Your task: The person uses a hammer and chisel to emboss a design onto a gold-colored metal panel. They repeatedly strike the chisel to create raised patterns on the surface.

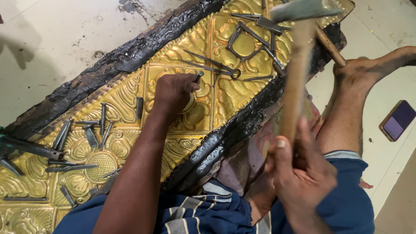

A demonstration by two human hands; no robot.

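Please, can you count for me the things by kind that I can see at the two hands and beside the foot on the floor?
Hammer, raised in the right hand: 1
Punch, held in the left hand on the embossed brass sheet: 1
Brass sheet: 1
Phone on the floor: 1
Total: 4

Hammer (299, 17): head and wooden handle smeared with blur; head partly cut by the top edge.
Punch (198, 77): only its top shows; the tip is buried behind the left hand (173, 91).
Brass sheet (130, 99): runs off the left and bottom edges.
Dark tool (26, 147): cut off at the left edge.
Small flat object (398, 120) on the floor: too small to identify.
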